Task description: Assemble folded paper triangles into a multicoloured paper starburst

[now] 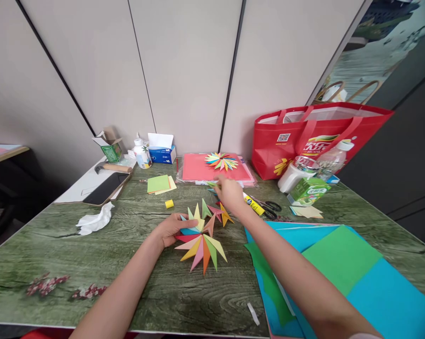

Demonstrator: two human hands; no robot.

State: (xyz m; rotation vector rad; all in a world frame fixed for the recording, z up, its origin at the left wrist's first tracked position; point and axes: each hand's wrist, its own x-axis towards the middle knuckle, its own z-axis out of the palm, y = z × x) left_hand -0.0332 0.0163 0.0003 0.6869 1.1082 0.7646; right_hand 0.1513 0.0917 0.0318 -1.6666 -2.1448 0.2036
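My left hand [170,229] is closed on the left edge of a multicoloured folded-paper star [204,252], thumb on top, keeping it low over the table. Further back, my right hand [231,192] reaches over a loose group of folded paper pieces, its fingers pinched at a small green folded paper piece [211,184]. The fingertips partly hide that piece. Pink [216,212] and orange folded pieces [225,215] lie between the star and my right wrist. A yellow glue stick [254,205] and black scissors [271,207] lie just right of my right hand.
A finished paper star [221,161] rests on a pink paper pack [194,169] at the back. Blue and green sheets [385,292] cover the right front. A red bag [269,146], hammer [115,167], phone [106,188], tissue [95,219] and yellow cap [169,204] stand or lie around.
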